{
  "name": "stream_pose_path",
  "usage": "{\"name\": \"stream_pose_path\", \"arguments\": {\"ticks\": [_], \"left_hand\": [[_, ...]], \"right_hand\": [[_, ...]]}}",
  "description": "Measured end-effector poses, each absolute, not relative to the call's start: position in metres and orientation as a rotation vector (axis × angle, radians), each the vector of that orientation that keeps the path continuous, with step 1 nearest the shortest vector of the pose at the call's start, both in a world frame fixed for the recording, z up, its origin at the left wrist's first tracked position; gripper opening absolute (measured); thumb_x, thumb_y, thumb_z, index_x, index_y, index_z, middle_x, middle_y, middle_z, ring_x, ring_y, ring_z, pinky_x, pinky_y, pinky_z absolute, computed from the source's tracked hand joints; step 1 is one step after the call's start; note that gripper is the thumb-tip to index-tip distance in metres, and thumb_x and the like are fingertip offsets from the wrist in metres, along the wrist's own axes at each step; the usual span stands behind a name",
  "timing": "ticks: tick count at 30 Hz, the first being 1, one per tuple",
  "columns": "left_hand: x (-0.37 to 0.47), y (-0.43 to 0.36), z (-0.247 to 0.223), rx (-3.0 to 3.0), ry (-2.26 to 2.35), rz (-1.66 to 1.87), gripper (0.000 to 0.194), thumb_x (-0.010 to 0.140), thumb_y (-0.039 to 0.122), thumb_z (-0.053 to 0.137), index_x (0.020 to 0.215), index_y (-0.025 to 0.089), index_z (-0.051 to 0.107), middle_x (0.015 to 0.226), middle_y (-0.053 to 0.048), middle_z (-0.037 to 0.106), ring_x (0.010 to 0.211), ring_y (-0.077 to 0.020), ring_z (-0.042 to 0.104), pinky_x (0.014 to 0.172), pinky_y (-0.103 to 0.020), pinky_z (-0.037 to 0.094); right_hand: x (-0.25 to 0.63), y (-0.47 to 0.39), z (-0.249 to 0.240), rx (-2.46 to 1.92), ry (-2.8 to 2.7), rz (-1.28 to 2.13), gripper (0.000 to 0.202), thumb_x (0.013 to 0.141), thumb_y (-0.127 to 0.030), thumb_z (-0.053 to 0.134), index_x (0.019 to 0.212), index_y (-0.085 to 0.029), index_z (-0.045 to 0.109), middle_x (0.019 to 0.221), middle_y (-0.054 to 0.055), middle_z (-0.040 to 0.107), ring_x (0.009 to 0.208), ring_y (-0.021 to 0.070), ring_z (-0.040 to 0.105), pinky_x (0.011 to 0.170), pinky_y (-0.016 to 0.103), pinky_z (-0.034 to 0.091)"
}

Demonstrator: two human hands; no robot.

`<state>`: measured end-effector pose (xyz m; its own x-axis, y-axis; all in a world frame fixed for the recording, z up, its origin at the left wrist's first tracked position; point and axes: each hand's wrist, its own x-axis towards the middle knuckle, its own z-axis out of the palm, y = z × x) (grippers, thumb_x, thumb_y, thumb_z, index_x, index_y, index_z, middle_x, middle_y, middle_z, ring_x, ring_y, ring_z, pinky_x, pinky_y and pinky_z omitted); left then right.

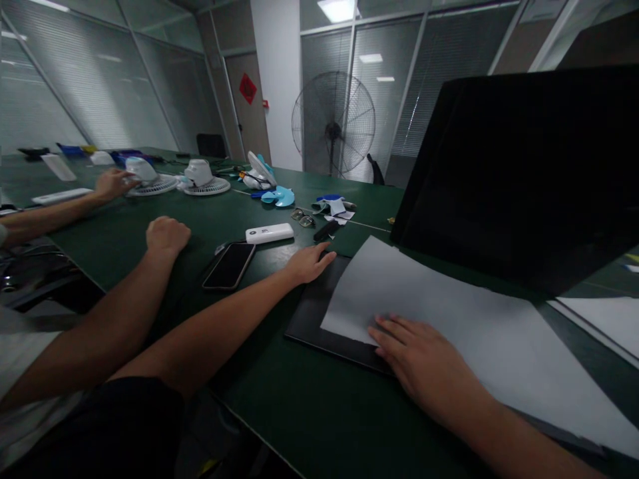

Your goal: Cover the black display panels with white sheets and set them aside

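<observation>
Head view: my right hand (424, 362) lies flat on the paper (449, 319), fingers spread, pinning it to the black board (312, 319). My left hand (309, 263) steadies the board's far corner, fingers together, on the worktop (299, 399).

The red diamond sign (247, 88) on the door (249, 106) is illegible.

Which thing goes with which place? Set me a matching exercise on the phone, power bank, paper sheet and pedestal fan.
1 flat black smartphone
2 white rectangular power bank
3 white paper sheet
4 tall metal pedestal fan

a under the right hand
b beyond the green table
c nearest the co-worker's fist
d just behind the smartphone

Pairs: 1-c, 2-d, 3-a, 4-b
</observation>
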<state>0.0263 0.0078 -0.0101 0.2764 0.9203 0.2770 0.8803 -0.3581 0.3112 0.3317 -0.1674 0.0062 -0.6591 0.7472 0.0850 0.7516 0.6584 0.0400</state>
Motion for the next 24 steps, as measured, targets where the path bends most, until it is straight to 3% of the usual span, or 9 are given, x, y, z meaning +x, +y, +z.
{"name": "stream_pose_path", "arguments": {"ticks": [4,7,9,12,14,17,20,24], "left_hand": [[0.029,0.007,-0.010,2.399,1.774,0.668,0.066,0.112,0.061,0.037,0.157,0.016,0.053,0.153,-0.014,0.065,0.140,-0.0333,0.063,0.117,-0.043,0.048],[0.028,0.009,-0.011,2.393,1.736,0.695,0.063,0.111,0.058,0.039,0.157,0.017,0.053,0.155,-0.014,0.063,0.141,-0.0324,0.062,0.118,-0.042,0.047],[0.027,0.011,-0.011,2.379,1.705,0.733,0.058,0.113,0.053,0.035,0.155,0.018,0.056,0.155,-0.012,0.063,0.142,-0.0302,0.061,0.118,-0.040,0.046],[0.025,0.012,-0.013,2.342,1.688,0.794,0.057,0.114,0.051,0.030,0.150,0.019,0.061,0.150,-0.011,0.067,0.139,-0.0293,0.064,0.117,-0.040,0.047],[0.024,0.013,-0.014,2.320,1.670,0.854,0.060,0.115,0.051,0.026,0.147,0.017,0.064,0.146,-0.012,0.071,0.137,-0.0298,0.065,0.115,-0.041,0.049],[0.023,0.013,-0.013,2.293,1.600,0.962,0.063,0.115,0.050,0.021,0.144,0.016,0.066,0.140,-0.012,0.074,0.135,-0.0283,0.067,0.113,-0.039,0.051],[0.022,0.014,-0.013,2.288,1.568,0.974,0.061,0.112,0.055,0.036,0.149,0.014,0.061,0.143,-0.013,0.072,0.132,-0.0285,0.069,0.112,-0.038,0.053],[0.023,0.014,-0.013,2.449,1.539,0.775,0.063,0.100,0.051,0.064,0.153,0.019,0.060,0.155,-0.011,0.064,0.139,-0.0299,0.064,0.120,-0.041,0.048]], "right_hand": [[0.296,-0.167,0.022,-1.276,-2.867,0.101,0.048,0.110,-0.038,0.045,0.152,-0.022,0.062,0.159,0.012,0.053,0.146,0.0368,0.052,0.117,0.062,0.048],[0.283,-0.167,0.027,-1.242,-2.840,0.176,0.047,0.111,-0.040,0.045,0.148,-0.021,0.066,0.155,0.013,0.057,0.152,0.0365,0.043,0.127,0.065,0.033],[0.281,-0.164,0.029,-1.248,-2.793,0.258,0.051,0.109,-0.051,0.049,0.146,-0.022,0.066,0.150,0.015,0.058,0.151,0.0378,0.042,0.129,0.068,0.025],[0.282,-0.153,0.031,-1.264,-2.719,0.435,0.062,0.105,-0.065,0.051,0.150,-0.024,0.062,0.142,0.015,0.059,0.134,0.0340,0.055,0.122,0.064,0.039],[0.283,-0.142,0.029,-1.283,-2.680,0.459,0.057,0.108,-0.056,0.050,0.153,-0.023,0.059,0.138,0.015,0.059,0.125,0.0289,0.058,0.115,0.053,0.048],[0.282,-0.127,0.020,-1.367,-2.651,0.308,0.054,0.106,-0.044,0.054,0.155,-0.021,0.058,0.152,0.018,0.051,0.141,0.0326,0.049,0.121,0.052,0.042],[0.280,-0.117,0.009,-1.455,-2.651,0.258,0.060,0.106,-0.054,0.052,0.160,-0.027,0.052,0.168,0.017,0.037,0.159,0.0398,0.028,0.129,0.063,0.026],[0.275,-0.113,0.003,-1.441,-2.656,0.357,0.066,0.107,-0.061,0.046,0.165,-0.031,0.045,0.174,0.014,0.029,0.163,0.0389,0.018,0.130,0.069,0.014]]}}
